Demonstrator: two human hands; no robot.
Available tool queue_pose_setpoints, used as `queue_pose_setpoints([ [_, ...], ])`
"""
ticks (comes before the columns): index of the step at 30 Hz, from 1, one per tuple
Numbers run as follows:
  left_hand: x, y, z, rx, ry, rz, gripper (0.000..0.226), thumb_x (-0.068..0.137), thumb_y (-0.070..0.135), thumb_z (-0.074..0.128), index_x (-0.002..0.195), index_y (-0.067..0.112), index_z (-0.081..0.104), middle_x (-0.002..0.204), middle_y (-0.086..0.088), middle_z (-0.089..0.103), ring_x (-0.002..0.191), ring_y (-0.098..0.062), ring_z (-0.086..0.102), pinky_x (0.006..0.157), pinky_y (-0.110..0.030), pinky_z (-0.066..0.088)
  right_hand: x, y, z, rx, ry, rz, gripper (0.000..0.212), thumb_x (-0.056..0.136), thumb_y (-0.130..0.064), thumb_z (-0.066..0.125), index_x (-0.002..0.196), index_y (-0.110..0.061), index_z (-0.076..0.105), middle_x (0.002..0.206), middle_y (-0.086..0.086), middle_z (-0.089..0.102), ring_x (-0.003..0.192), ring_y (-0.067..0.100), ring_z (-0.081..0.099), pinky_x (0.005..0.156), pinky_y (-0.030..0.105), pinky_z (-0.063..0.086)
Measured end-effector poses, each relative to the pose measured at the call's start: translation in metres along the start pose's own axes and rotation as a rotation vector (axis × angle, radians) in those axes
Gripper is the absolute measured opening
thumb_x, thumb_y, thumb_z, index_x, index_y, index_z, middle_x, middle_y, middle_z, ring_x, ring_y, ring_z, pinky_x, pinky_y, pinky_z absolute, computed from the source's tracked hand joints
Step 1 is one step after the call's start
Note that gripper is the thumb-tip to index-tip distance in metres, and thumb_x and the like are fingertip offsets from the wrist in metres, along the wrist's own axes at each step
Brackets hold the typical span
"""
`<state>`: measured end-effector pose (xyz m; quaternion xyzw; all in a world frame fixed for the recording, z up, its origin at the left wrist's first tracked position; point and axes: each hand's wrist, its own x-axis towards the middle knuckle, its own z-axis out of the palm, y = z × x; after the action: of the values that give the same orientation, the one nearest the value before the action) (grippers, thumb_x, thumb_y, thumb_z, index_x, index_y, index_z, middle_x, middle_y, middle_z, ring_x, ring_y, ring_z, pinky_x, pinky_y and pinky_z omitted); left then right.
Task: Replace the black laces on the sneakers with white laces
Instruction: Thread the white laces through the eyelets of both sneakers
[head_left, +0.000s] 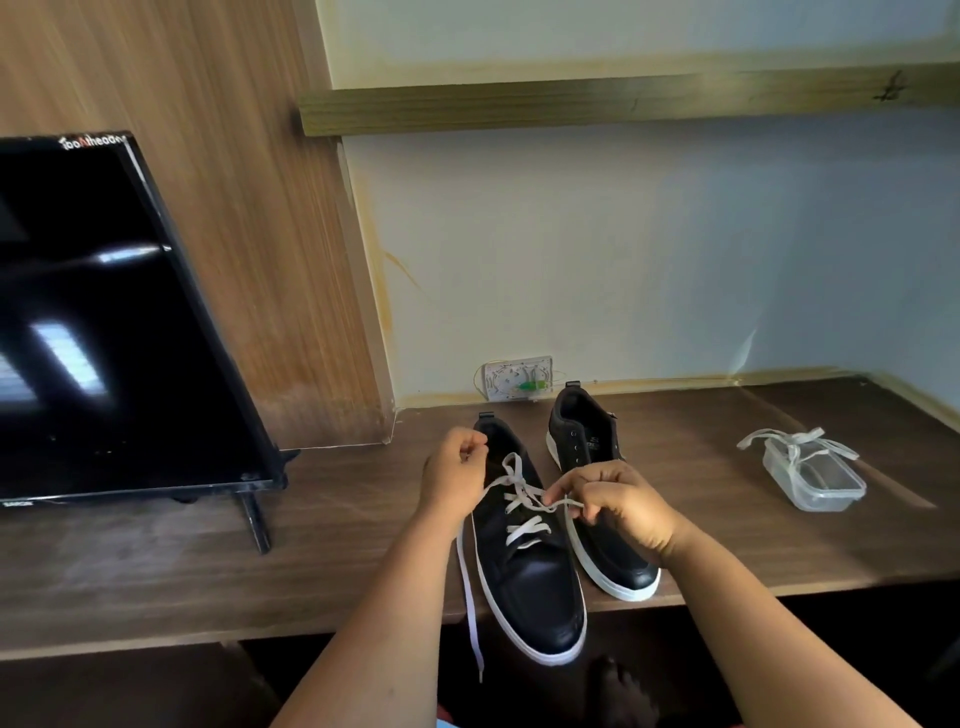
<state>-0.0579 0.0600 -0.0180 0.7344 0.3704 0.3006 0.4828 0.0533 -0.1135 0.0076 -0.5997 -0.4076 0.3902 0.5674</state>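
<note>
Mid-lacing on the left sneaker, toe hanging over the worktop front edge. White lace is crossed through the lower eyelets; upper ones look unthreaded. Left hand has its grip pinched on one lace end, pulled up and back. Right hand pinches the other end just beside the eyelets. Long tail dangles off the worktop edge. Right sneaker sits just beside, no lace at all. Second white lace is draped over a plastic tub, well apart to the right. Next, probably: even out tension, feed a tip through the next eyelet up.
</note>
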Motion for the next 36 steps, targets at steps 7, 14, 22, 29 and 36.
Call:
queue_pose_setpoints([
  [7,0.011,-0.002,0.014,0.136,-0.208,-0.047,0.033,0.097,0.022,0.055,0.130,0.021,0.053,0.113,0.004,0.063,0.107,-0.017,0.059,0.096,-0.035,0.048,0.007,0.010,0.007,0.182,0.106,0.042,0.012,0.058,-0.006,0.050,0.047,-0.011,0.053,0.070,0.018,0.059,0.059,0.014,0.048,0.056,0.022,0.036],
  [14,0.015,-0.003,0.012,-0.120,-0.049,-0.118,0.020,0.089,0.008,0.057,0.090,0.028,0.061,0.091,-0.001,0.059,0.082,-0.018,0.058,0.077,-0.031,0.048,0.015,0.017,0.003,0.121,0.192,0.050,0.032,0.081,-0.018,0.075,0.058,-0.014,0.054,0.060,0.001,0.053,0.055,0.009,0.041,0.056,0.019,0.035],
  [22,0.010,0.000,0.008,-0.408,-0.015,-0.273,0.012,0.092,0.002,0.054,0.099,0.010,0.059,0.089,-0.007,0.056,0.068,-0.012,0.056,0.066,-0.021,0.052,0.020,0.026,0.004,0.006,0.286,0.015,0.004,0.088,-0.005,0.067,0.089,-0.009,0.066,0.071,0.000,0.060,0.064,0.007,0.054,0.061,0.013,0.044],
  [29,0.003,0.010,0.007,-0.518,-0.050,-0.362,0.008,0.097,0.003,0.047,0.097,0.008,0.053,0.089,-0.012,0.057,0.079,-0.019,0.059,0.070,-0.026,0.056,0.024,0.033,0.006,-0.283,0.298,0.025,0.005,0.084,-0.015,0.073,0.084,-0.013,0.069,0.079,0.009,0.072,0.075,0.018,0.064,0.082,0.039,0.054],
  [36,-0.001,0.008,-0.007,-0.112,0.014,-0.151,0.008,0.087,0.013,0.057,0.093,0.019,0.056,0.099,-0.006,0.059,0.084,-0.017,0.059,0.078,-0.036,0.055,0.029,0.032,0.020,-0.395,0.426,-0.058,0.010,0.084,-0.019,0.074,0.076,-0.019,0.069,0.068,-0.007,0.064,0.058,-0.002,0.053,0.060,0.009,0.042],
])
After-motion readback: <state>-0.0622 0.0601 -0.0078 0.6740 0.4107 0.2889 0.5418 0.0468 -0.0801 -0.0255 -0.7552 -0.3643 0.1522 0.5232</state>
